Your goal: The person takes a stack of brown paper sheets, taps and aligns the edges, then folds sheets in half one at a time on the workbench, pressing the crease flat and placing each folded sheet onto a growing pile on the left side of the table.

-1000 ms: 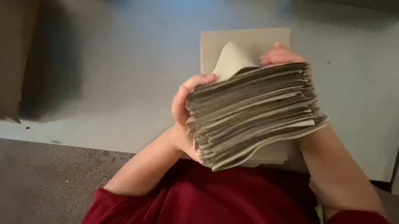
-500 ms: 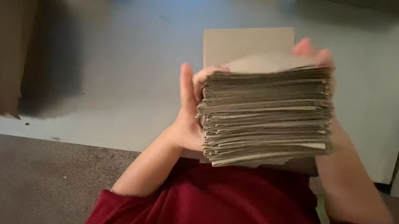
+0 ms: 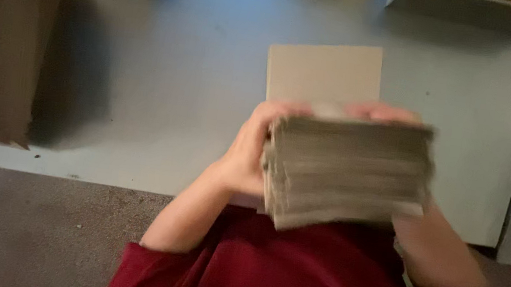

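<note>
Grey card sheets form a thick stack [image 3: 348, 173], clamped edge-on between left hand [image 3: 248, 152] and right hand [image 3: 393, 114], keeping edges aligned above the table [image 3: 165, 88].

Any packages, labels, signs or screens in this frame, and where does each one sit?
No labels, signs or screens.
Flattened cardboard carton: far left on the grey table, brown, notched top.
Flat cardboard sheet: centre, tan, rectangular.
Stack of grey-tan sheets: held between left hand and right hand.
</note>
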`<state>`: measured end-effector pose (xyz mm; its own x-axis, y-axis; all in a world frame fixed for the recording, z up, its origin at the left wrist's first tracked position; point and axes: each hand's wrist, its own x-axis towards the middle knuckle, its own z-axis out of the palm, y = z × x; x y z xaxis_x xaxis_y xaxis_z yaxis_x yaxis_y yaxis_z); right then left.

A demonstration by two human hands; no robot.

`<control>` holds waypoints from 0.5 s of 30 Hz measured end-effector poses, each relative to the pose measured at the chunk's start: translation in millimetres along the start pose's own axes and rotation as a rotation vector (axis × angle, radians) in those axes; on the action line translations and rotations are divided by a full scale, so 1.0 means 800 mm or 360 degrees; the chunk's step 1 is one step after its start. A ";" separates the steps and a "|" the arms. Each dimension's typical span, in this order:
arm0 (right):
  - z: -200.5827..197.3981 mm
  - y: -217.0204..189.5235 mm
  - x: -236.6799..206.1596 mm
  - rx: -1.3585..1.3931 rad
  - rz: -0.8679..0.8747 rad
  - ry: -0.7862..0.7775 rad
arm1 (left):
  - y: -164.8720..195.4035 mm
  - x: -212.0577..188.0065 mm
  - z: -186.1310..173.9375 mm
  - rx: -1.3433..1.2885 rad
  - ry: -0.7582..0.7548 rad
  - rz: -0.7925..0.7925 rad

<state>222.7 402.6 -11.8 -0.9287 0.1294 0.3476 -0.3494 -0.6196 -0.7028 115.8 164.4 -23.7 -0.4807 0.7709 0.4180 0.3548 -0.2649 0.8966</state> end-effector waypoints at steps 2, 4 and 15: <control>-0.006 -0.003 -0.015 -0.0554 -0.0160 -0.0078 | 0.000 -0.003 0.002 0.0175 0.0002 0.0219; -0.023 0.008 -0.024 -0.0603 -0.0133 -0.0143 | -0.005 -0.004 0.007 -0.0178 0.0071 0.0064; 0.007 -0.136 0.165 -0.1833 0.0643 -0.0790 | -0.025 -0.002 0.010 -0.0175 0.0150 0.0017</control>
<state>139.1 482.3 113.9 -0.9339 -0.3575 0.0055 -0.1943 0.4945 -0.8472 115.8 173.3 -43.8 -0.5522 0.7112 0.4350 0.2730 -0.3388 0.9004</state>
